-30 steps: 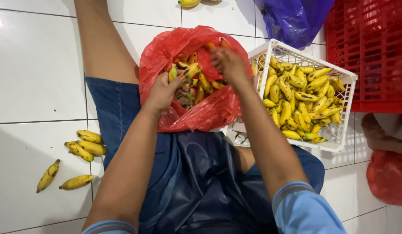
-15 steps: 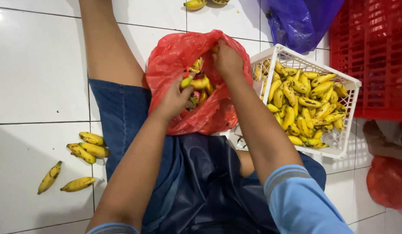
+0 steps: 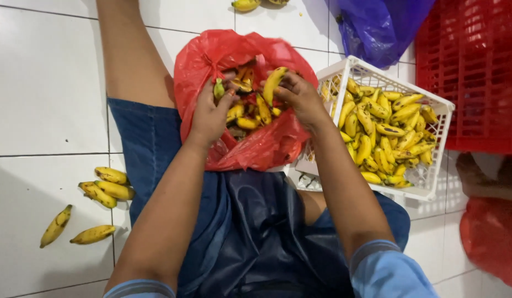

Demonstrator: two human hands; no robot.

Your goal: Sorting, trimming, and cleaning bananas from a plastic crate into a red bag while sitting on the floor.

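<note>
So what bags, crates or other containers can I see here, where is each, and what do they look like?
Red plastic bag: on the lap, open, crumpled, small bananas inside; both hands reach into it.
White basket: right of the bag, lattice plastic, full of yellow bananas.
Blue bag: top, glossy, crumpled.
Red crate: top right, perforated plastic.
No labels, signs or screens.

red plastic bag [image 3: 267, 149] | open, on lap; small yellow banana [image 3: 271, 84] | tilted upright above bag's mouth
</note>
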